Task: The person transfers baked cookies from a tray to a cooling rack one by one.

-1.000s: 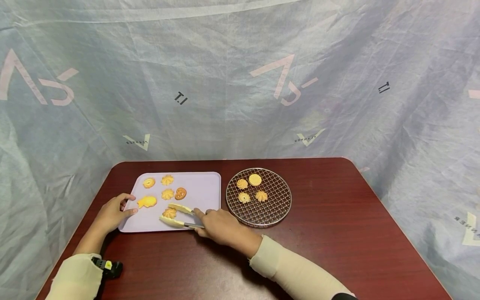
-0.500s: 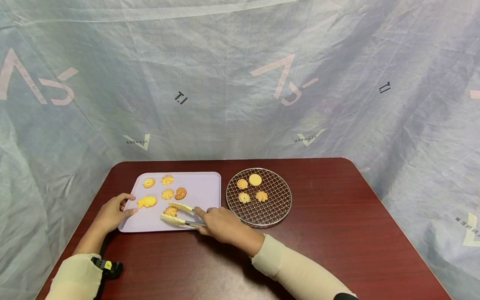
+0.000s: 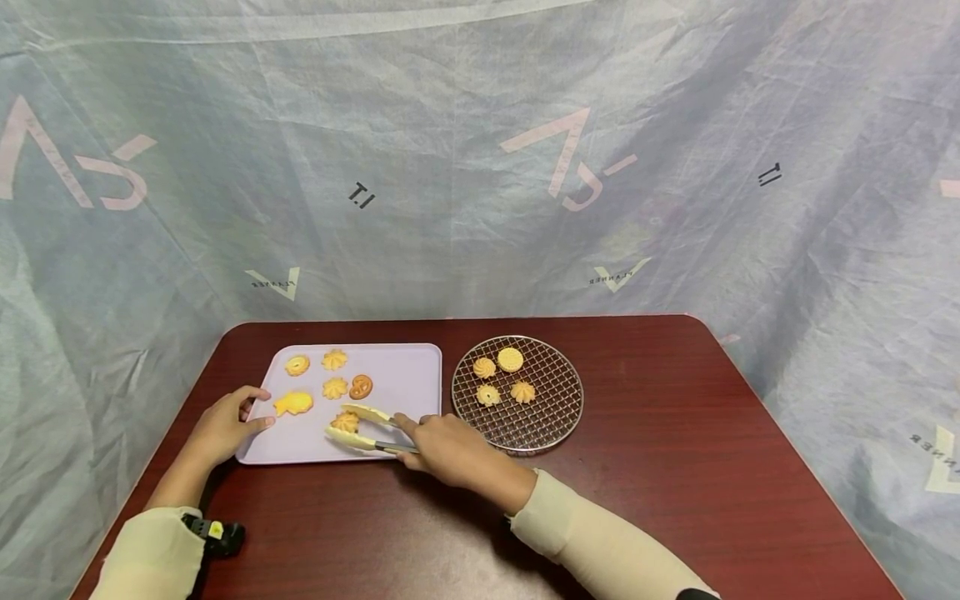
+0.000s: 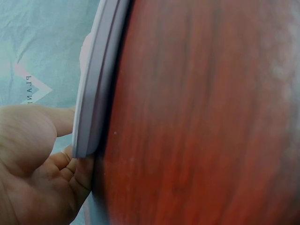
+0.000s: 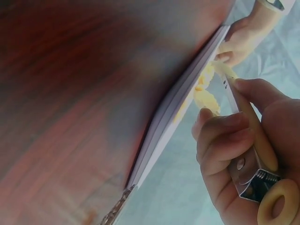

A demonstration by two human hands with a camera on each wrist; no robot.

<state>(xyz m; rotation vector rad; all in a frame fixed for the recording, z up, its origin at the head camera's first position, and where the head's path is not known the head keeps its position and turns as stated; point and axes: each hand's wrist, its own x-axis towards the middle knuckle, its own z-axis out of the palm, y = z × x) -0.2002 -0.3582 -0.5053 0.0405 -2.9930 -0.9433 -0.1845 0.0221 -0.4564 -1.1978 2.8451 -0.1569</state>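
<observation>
Tbl (image 3: 675, 467): tongs (image 3: 352, 439) in R hand (image 3: 450, 451)

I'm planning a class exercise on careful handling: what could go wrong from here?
The flower-shaped cookie between the tongs might crack if squeezed hard. The tongs could nudge the nearby pretzel-shaped cookie on the tray. Another cookie set on the wire rack might knock the four cookies there.

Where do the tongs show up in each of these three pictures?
Head: the tongs are left of centre, below mid-height, held in the right hand.
Left wrist: not in it.
Right wrist: right side, slanting down to a ring at lower right.
Shared landmark: the pale purple tray.
</observation>
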